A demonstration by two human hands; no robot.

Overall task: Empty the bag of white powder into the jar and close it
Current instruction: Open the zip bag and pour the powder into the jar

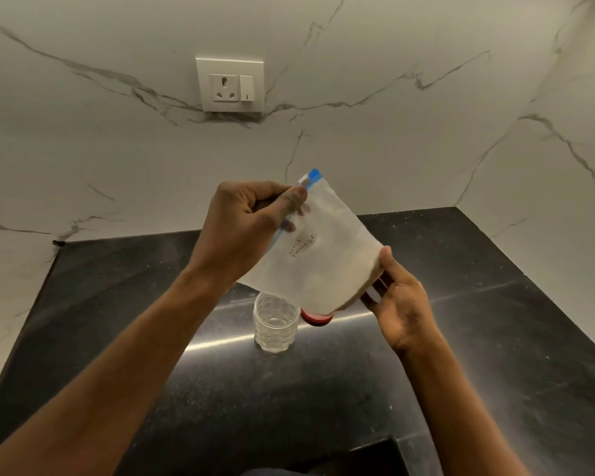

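The person holds a zip bag (318,255) of white powder in the air above the black worktop (478,355), tilted so that its blue-striped seal end points up toward the back wall and its bottom end slopes down to the right. Handwriting shows on the bag's face, too small to read surely.

The left hand (251,228) is closed on the bag's seal edge, thumb on the near face and fingers curled behind. The right hand (399,304) supports the bag's lower right corner, thumb laid along the edge and fingers cupped loosely underneath; its grip is light and partly open.

Directly under the bag, near the middle of the worktop, stands a clear jar (275,322), upright, uncapped and looking empty. A red lid (316,318) lies on the worktop just beside the jar on its right, partly hidden by the bag's lower edge.

Behind the worktop rises a white marble wall (117,149) with grey veins, carrying a white socket plate (230,84) with a switch. The wall turns a corner at the worktop's back right corner.
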